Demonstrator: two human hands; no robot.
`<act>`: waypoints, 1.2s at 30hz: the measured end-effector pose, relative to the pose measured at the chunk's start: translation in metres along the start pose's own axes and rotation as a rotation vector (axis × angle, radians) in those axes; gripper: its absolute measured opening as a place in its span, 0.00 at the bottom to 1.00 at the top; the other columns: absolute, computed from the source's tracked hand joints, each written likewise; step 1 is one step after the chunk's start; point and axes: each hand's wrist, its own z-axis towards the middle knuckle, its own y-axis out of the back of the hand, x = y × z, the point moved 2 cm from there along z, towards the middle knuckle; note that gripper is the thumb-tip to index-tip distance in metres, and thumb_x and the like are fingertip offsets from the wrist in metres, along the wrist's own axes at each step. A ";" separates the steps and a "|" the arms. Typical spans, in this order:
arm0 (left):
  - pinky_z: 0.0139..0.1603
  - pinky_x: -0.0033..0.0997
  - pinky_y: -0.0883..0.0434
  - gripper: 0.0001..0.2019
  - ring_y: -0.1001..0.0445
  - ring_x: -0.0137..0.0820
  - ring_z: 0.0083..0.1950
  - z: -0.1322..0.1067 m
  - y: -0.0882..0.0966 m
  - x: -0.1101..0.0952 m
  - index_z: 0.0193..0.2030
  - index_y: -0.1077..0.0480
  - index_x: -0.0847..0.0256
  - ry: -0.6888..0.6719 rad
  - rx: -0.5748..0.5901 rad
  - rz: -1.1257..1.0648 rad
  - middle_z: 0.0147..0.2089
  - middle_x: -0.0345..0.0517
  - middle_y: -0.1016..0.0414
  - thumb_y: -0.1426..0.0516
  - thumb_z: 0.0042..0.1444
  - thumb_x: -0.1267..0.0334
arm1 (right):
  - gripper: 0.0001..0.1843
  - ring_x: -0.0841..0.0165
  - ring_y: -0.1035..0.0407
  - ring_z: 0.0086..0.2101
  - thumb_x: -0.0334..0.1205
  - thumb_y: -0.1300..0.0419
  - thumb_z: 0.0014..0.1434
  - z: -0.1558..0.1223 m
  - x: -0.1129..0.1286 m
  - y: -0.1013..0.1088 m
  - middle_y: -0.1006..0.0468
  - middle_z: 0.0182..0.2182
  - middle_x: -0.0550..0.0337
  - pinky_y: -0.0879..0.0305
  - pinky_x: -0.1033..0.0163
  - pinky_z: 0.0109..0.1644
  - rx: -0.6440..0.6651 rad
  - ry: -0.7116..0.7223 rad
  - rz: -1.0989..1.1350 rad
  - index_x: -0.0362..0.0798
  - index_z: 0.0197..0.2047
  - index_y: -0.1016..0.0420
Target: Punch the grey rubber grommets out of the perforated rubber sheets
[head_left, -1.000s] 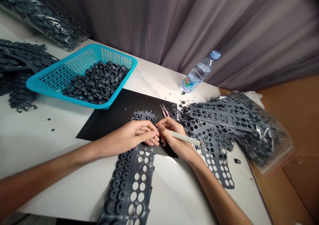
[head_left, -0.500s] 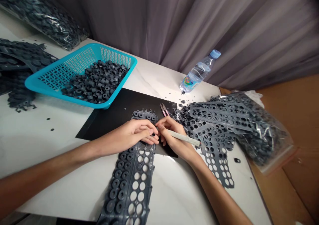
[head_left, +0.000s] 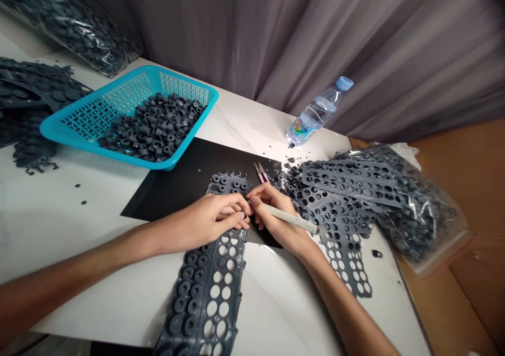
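A long dark grey rubber sheet [head_left: 205, 287] of moulded rings and punched holes lies across a black mat [head_left: 185, 180] in front of me. My left hand [head_left: 211, 219] rests on the sheet with its fingers curled and pressed together on it. My right hand [head_left: 272, 219] is closed round a pale pen-like tool [head_left: 290, 218], its tip at the sheet beside my left fingertips. Small pink snips [head_left: 260, 172] lie just beyond my hands.
A turquoise basket [head_left: 79, 135] holds several loose grey rings [head_left: 153, 127]. Punched-out sheets [head_left: 335, 198] and a clear bag of them [head_left: 418, 219] lie at right. A water bottle [head_left: 315, 114] lies near the curtain. More sheets [head_left: 27, 98] and a bag [head_left: 67, 24] sit at left.
My left fingers have curled slightly tighter on the sheet. The right hand and tool stay in place. The view shifted a little.
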 end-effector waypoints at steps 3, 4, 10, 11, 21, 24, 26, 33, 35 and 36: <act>0.60 0.37 0.24 0.08 0.15 0.39 0.56 -0.002 -0.002 -0.002 0.53 0.28 0.56 -0.066 -0.006 0.097 0.52 0.46 0.14 0.44 0.73 0.58 | 0.11 0.71 0.32 0.24 0.50 0.42 0.75 0.000 0.001 0.000 0.26 0.28 0.65 0.36 0.67 0.28 -0.001 0.005 -0.032 0.51 0.45 0.28; 0.60 0.36 0.24 0.08 0.15 0.39 0.56 -0.002 -0.002 -0.003 0.53 0.28 0.56 -0.080 -0.010 0.124 0.52 0.46 0.14 0.45 0.74 0.58 | 0.11 0.71 0.32 0.24 0.50 0.42 0.75 0.000 0.001 0.000 0.26 0.28 0.65 0.36 0.67 0.28 -0.001 0.009 -0.036 0.51 0.46 0.28; 0.62 0.35 0.27 0.09 0.17 0.38 0.58 -0.004 -0.002 -0.005 0.54 0.26 0.53 -0.118 -0.007 0.243 0.57 0.44 0.16 0.45 0.75 0.57 | 0.09 0.71 0.32 0.24 0.47 0.42 0.74 0.000 0.002 0.001 0.27 0.26 0.67 0.36 0.67 0.28 -0.002 -0.007 -0.019 0.51 0.45 0.28; 0.61 0.35 0.27 0.09 0.17 0.38 0.58 -0.003 -0.002 -0.005 0.55 0.26 0.53 -0.120 0.000 0.241 0.58 0.44 0.17 0.45 0.75 0.57 | 0.09 0.71 0.32 0.24 0.47 0.41 0.74 0.000 0.003 0.001 0.27 0.26 0.67 0.36 0.67 0.27 -0.004 -0.011 -0.010 0.51 0.45 0.27; 0.60 0.33 0.25 0.10 0.16 0.37 0.58 -0.003 0.000 -0.005 0.55 0.27 0.55 -0.079 0.032 0.143 0.56 0.45 0.16 0.44 0.75 0.55 | 0.10 0.71 0.33 0.23 0.48 0.40 0.73 0.000 0.006 0.001 0.28 0.25 0.68 0.38 0.68 0.26 -0.014 -0.021 0.021 0.51 0.44 0.28; 0.58 0.33 0.23 0.10 0.15 0.36 0.56 -0.002 0.000 -0.003 0.54 0.27 0.56 -0.064 0.011 0.087 0.51 0.44 0.14 0.44 0.75 0.55 | 0.11 0.71 0.33 0.23 0.50 0.41 0.73 0.000 0.005 0.001 0.27 0.26 0.67 0.37 0.67 0.27 0.000 -0.014 0.021 0.51 0.45 0.28; 0.58 0.34 0.22 0.10 0.14 0.36 0.54 -0.001 0.001 -0.002 0.52 0.26 0.57 -0.066 -0.019 0.030 0.48 0.44 0.13 0.44 0.75 0.55 | 0.12 0.72 0.32 0.24 0.51 0.41 0.73 0.000 0.004 0.001 0.26 0.28 0.66 0.36 0.67 0.27 0.008 -0.010 0.019 0.50 0.46 0.27; 0.61 0.37 0.22 0.14 0.15 0.39 0.55 0.004 0.008 0.003 0.54 0.24 0.58 -0.082 -0.099 0.046 0.49 0.47 0.13 0.44 0.74 0.52 | 0.13 0.72 0.33 0.23 0.51 0.41 0.74 0.000 0.005 0.000 0.26 0.27 0.66 0.36 0.68 0.27 0.002 -0.006 0.027 0.50 0.45 0.27; 0.60 0.37 0.22 0.15 0.15 0.39 0.55 0.005 0.009 0.003 0.54 0.24 0.58 -0.069 -0.092 0.059 0.49 0.47 0.13 0.45 0.75 0.51 | 0.12 0.73 0.33 0.23 0.50 0.41 0.74 0.000 0.005 0.000 0.26 0.27 0.66 0.36 0.68 0.26 -0.003 -0.002 0.029 0.50 0.44 0.27; 0.60 0.36 0.22 0.15 0.15 0.39 0.55 0.005 0.009 0.003 0.54 0.23 0.58 -0.067 -0.096 0.064 0.49 0.47 0.13 0.45 0.75 0.51 | 0.12 0.73 0.34 0.23 0.50 0.41 0.74 0.000 0.006 -0.001 0.26 0.28 0.66 0.37 0.68 0.26 -0.005 -0.001 0.031 0.50 0.44 0.27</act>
